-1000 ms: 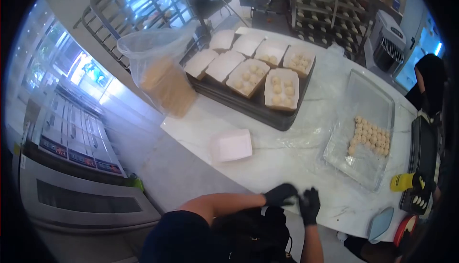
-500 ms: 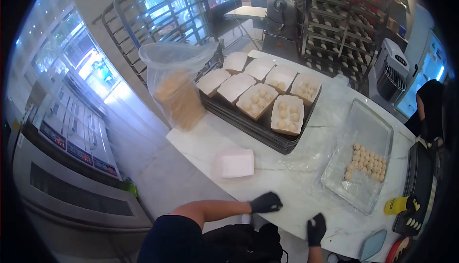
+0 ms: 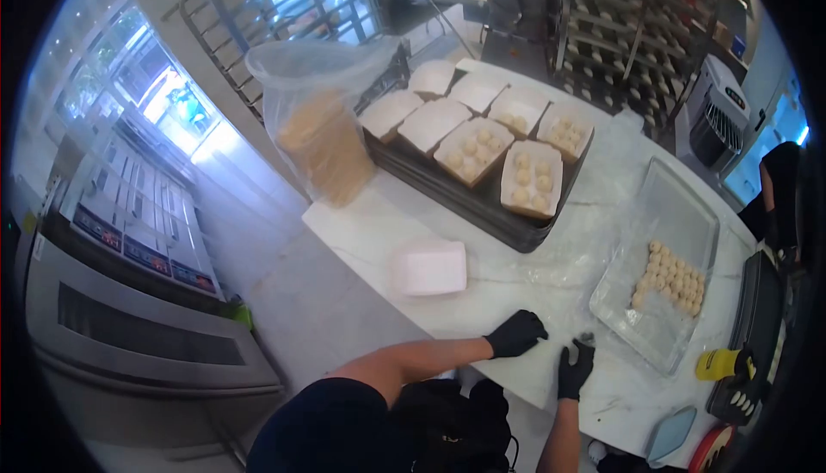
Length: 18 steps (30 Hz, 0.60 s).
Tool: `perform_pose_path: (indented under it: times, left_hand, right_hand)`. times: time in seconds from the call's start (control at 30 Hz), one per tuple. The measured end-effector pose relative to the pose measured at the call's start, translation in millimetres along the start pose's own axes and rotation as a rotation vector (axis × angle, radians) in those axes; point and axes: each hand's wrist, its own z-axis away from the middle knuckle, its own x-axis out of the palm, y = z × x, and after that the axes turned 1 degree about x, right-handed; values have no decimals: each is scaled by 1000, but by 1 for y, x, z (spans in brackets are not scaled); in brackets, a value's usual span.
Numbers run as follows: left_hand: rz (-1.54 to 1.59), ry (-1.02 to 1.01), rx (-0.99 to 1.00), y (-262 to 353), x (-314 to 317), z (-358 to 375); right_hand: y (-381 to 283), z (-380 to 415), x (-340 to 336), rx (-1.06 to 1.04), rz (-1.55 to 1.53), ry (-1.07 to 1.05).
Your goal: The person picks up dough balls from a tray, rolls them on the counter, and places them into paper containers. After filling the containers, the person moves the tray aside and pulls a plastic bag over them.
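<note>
My left hand, in a black glove, is over the near edge of the marble table. Its fingers are curled down, and whatever may be inside them is hidden. To its right, my right hand, also black-gloved, is at the tabletop with thumb and fingers apart; its fingertips are blurred and greyish. Nearest to the left hand lies a stack of white paper trays. A metal sheet pan lined with clear plastic holds many small speckled dough balls, right of my right hand.
Paper trays, some with dough balls, stand on stacked dark pans. Beside them is a plastic bag of brown contents. A yellow bottle and blue-grey lid lie right. A person's dark sleeve shows at far right.
Both my hands have moved forward over the table, and the left also rightward, closer to the right hand. My right hand's thumb and fingers have spread. The camera view has shifted slightly.
</note>
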Motion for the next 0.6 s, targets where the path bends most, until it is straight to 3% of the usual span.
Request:
perform_pose_path:
  times: [0.07, 0.1, 0.17, 0.2, 0.27, 0.3, 0.4, 0.43, 0.47, 0.53, 0.6]
  left_hand:
    - [249, 264, 99, 18, 24, 0]
    - [255, 256, 106, 12, 33, 16]
    - [302, 0, 223, -13, 32, 54]
    - [303, -7, 227, -28, 23, 45]
    - [-174, -487, -60, -26, -28, 22]
    - [-160, -504, -63, -15, -16, 24]
    - [169, 196, -20, 9, 24, -5]
    - [164, 198, -12, 12, 34, 7]
    - [260, 143, 67, 16, 40, 29]
    - [354, 92, 142, 8, 30, 39]
    - [61, -281, -47, -13, -24, 9]
  right_hand:
    - [-11, 20, -9, 43, -80, -74]
    - [-1, 45, -17, -31, -88, -106]
    - [12, 73, -26, -194, -108, -166]
    - [27, 62, -25, -188, -107, -161]
    - [53, 48, -31, -77, 135, -8]
    - [50, 40, -19, -60, 137, -22]
    - [24, 8, 14, 42, 103, 40]
    - [0, 21, 8, -74, 53, -26]
    - [-10, 31, 0, -194, 3, -97]
    - [19, 44, -24, -137, 31, -129]
    - [48, 55, -35, 4, 86, -189]
